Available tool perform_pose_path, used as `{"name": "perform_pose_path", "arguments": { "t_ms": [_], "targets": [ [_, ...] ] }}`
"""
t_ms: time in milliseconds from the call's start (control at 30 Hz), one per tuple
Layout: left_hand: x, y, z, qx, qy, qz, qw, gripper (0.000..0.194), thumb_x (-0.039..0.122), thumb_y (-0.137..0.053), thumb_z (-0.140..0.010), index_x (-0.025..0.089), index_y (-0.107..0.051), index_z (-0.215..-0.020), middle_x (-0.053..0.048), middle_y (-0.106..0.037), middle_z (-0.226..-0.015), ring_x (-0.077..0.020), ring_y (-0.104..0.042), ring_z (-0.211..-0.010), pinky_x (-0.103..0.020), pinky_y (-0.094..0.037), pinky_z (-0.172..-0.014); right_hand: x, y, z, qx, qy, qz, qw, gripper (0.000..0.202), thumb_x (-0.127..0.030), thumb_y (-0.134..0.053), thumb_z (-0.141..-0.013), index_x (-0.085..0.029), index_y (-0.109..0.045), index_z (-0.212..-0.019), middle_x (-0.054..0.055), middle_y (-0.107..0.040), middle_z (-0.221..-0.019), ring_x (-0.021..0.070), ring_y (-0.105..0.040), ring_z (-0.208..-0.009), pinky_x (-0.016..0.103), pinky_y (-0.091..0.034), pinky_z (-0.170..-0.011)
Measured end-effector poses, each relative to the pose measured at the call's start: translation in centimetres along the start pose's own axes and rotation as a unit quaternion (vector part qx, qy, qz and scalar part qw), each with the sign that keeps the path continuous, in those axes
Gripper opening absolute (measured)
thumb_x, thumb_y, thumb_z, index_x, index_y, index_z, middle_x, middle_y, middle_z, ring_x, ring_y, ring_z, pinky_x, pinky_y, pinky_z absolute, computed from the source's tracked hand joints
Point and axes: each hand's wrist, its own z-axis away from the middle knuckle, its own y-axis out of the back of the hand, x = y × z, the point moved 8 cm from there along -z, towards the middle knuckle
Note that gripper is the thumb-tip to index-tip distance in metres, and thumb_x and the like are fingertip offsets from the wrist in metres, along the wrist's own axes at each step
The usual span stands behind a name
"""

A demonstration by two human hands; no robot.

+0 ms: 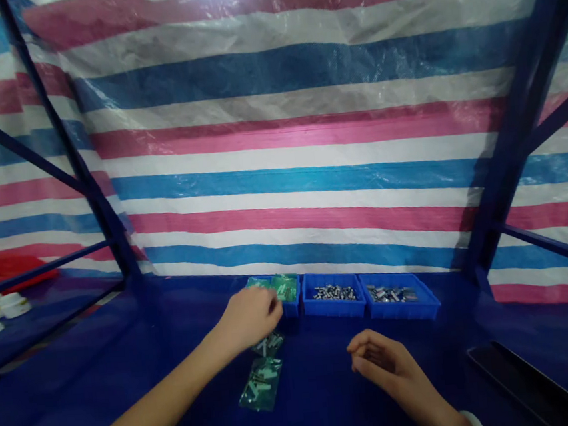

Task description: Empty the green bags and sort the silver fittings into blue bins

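Observation:
My left hand (pixel 254 315) is closed, its fingers curled down at the front of the left blue bin (pixel 293 308). Whatever those fingers hold, if anything, is hidden. Inside that bin lie green-tinted plastic packets (pixel 286 286) of small parts. Just below the hand, one packet (pixel 269 343) is partly covered by it. Closer to me, another green packet (pixel 261 384) with pale and metallic pieces lies flat on the table. My right hand (pixel 386 364) hovers over the blue table, fingers loosely bent and thumb a little apart, with nothing seen in it.
The middle blue bin (pixel 334 308) holds small metal pieces, and the right bin (pixel 404 308) holds larger metal parts. A dark flat object (pixel 531 383) lies at right. White containers (pixel 9 306) stand far left. Blue frame posts (pixel 512 131) and a striped sheet (pixel 291 185) enclose the table.

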Motion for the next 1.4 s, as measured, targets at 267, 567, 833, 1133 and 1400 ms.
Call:
{"name": "perform_pose_path", "arguments": {
  "t_ms": [267,567,833,1133,1400],
  "targets": [
    [-1.2,-5.2,1.5,-0.04,0.029,0.069,0.996,0.02,0.028,-0.066,-0.068,0.015,-0.062,-0.083,-0.012,-0.067,-0.09,-0.0299,-0.064,-0.085,-0.037,-0.048,-0.073,0.4,0.0,-0.2,0.009,0.001,0.017,1.0,0.019,-0.037,-0.064,-0.082,-0.019,-0.061,-0.087,0.0,-0.057,-0.074,0.0141,-0.056,-0.071,0.026,-0.044,-0.066],
    [7.5,-5.9,1.8,-0.065,-0.029,0.511,0.857,0.02,0.035,-0.059,-0.081,0.017,-0.055,-0.087,-0.002,-0.067,-0.073,-0.0153,-0.065,-0.067,-0.026,-0.049,-0.063,1.3,0.5,-1.0,0.038,-0.028,-0.068,0.997,0.035,-0.04,-0.075,-0.071,-0.016,-0.063,-0.094,0.004,-0.067,-0.082,0.0176,-0.062,-0.075,0.027,-0.05,-0.062],
    [8.8,-5.1,4.3,0.027,-0.076,0.589,0.804,0.017,0.019,-0.063,-0.08,0.02,-0.047,-0.075,-0.005,-0.067,-0.091,-0.0186,-0.066,-0.083,-0.032,-0.054,-0.07,-1.9,1.4,-0.1,0.085,0.07,0.059,0.992,0.011,-0.027,-0.066,-0.079,-0.017,-0.064,-0.076,0.003,-0.064,-0.071,0.0148,-0.059,-0.064,0.027,-0.048,-0.061],
    [10.9,0.9,11.1,0.427,-0.483,0.057,0.762,0.027,0.002,-0.055,-0.075,0.02,-0.048,-0.056,-0.001,-0.074,-0.083,-0.0173,-0.064,-0.088,-0.04,-0.049,-0.09,-6.8,-0.6,5.6,0.065,0.469,0.428,0.77,0.035,-0.003,-0.067,-0.075,-0.026,-0.066,-0.102,0.006,-0.072,-0.09,0.0229,-0.063,-0.087,0.04,-0.05,-0.078],
    [10.3,-1.4,6.9,0.164,-0.258,0.38,0.873,0.019,0.009,-0.059,-0.08,0.019,-0.055,-0.095,-0.004,-0.067,-0.082,-0.015,-0.063,-0.073,-0.027,-0.053,-0.067,-6.9,-0.7,3.3,0.041,0.362,0.284,0.887,0.024,-0.006,-0.054,-0.081,-0.024,-0.058,-0.097,0.005,-0.066,-0.083,0.0216,-0.062,-0.081,0.037,-0.051,-0.073]
  ]
}}
